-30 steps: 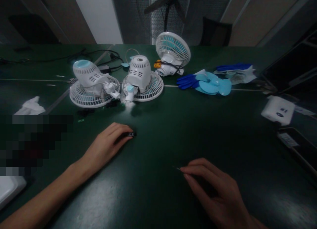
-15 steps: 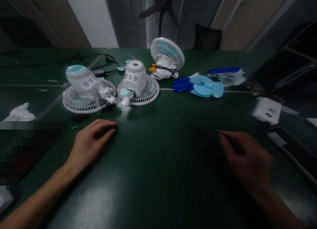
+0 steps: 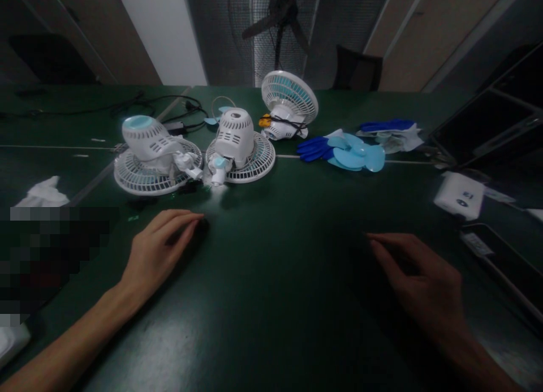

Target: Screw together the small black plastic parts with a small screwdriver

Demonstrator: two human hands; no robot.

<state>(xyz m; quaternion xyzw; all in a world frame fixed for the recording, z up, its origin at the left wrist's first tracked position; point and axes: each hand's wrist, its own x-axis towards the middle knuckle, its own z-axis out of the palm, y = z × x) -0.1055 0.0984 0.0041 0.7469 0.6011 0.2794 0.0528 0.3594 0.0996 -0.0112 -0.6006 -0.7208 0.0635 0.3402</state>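
My left hand [image 3: 159,248] rests at the left of the green table, thumb and fingertips drawn together, with nothing visible between them. Just beyond it lies a small white fan [image 3: 155,154], face down on its round grille. A second white fan [image 3: 235,143] lies beside that one, also grille down. Over on the right, my right hand [image 3: 424,273] has its thumb and fingers pinched together in shadow, and nothing shows in them. Behind the middle, a third small fan [image 3: 288,103] leans back with its grille raised and a dark cord around its base.
Light blue fan blades [image 3: 354,153] lie against a blue glove [image 3: 314,149]; another blue glove [image 3: 388,126] is behind. A white box [image 3: 460,195] and a dark flat device [image 3: 504,262] stand right. Crumpled white tissue [image 3: 42,193] and black cables [image 3: 139,100] are left.
The view has shifted slightly, so the table items appear a little lower and to the right. My right hand has come slightly inward to the left; both hands keep their pinched shape.
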